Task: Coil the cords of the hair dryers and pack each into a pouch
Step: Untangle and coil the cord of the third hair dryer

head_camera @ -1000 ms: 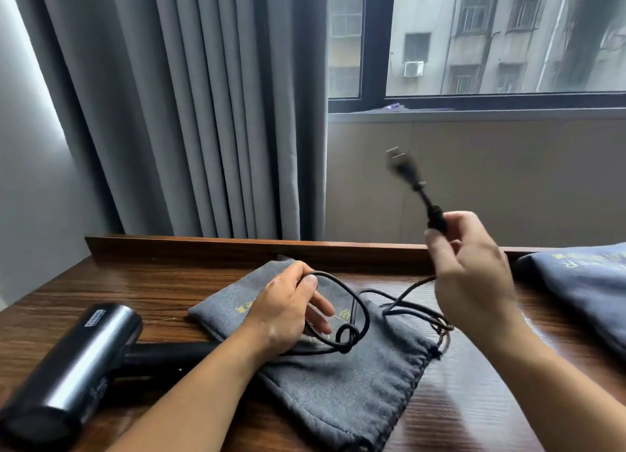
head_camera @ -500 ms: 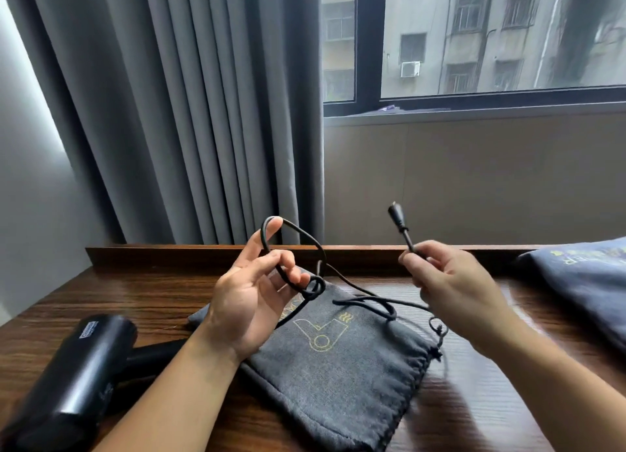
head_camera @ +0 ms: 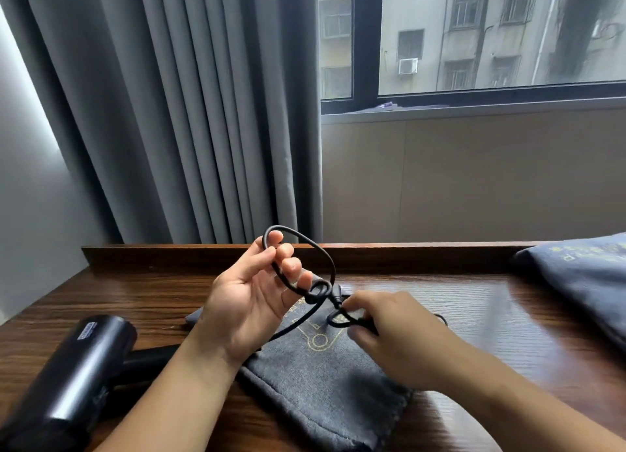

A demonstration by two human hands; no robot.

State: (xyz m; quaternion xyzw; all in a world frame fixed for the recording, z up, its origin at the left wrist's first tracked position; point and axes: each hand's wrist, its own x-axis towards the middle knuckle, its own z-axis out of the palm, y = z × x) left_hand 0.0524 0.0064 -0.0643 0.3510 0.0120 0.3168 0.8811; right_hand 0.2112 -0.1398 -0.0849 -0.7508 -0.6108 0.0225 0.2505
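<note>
1 hair dryer (head_camera: 78, 367), tabletop (head_camera: 481, 302) left edge; centre pouch (head_camera: 325, 387), right-edge pouch (head_camera: 586, 275) (2). l hand (head_camera: 250, 306) fingers (head_camera: 292, 266) curl round 1 cord (head_camera: 318, 291); r hand (head_camera: 399, 340) pinches it.

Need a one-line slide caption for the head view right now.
Left hand holds a loop of black cord while right hand pinches it above the grey pouch; hair dryer lies alongside.

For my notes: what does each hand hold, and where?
Both hold the cord: left hand grips the big loop, right hand pinches a small loop.
</note>
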